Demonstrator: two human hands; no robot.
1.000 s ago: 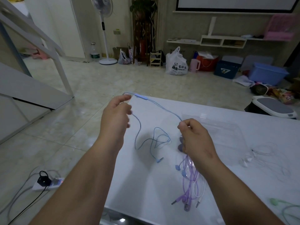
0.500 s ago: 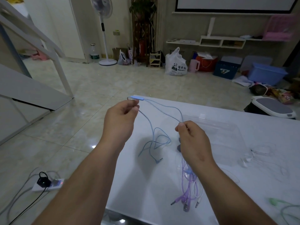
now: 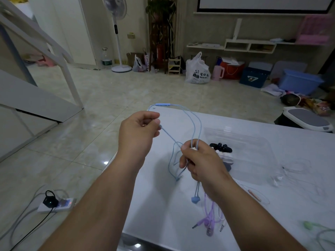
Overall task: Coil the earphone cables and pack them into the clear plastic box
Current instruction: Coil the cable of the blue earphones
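On a white desk (image 3: 159, 205) in a cluttered room, the blue cable (image 3: 197, 124) loops in the air just left of the box (image 3: 257, 147). The left hand (image 3: 137, 131) pinches one strand; the right hand (image 3: 197, 160) grips the gathered loops. Dangling ends may snag the purple earphones (image 3: 208, 218), nearer than the box. The box's contents are unclear.

A single view comes from a camera worn on the person's head. It faces forward and down along both forearms, close to the left hand (image 3: 137, 131) and right hand (image 3: 201, 162), which sit near mid-frame over the near end of the table (image 3: 163, 214). The lens (wide-angle, so much of the room fits) also takes in the floor (image 3: 126, 91) and the far wall (image 3: 190, 33).
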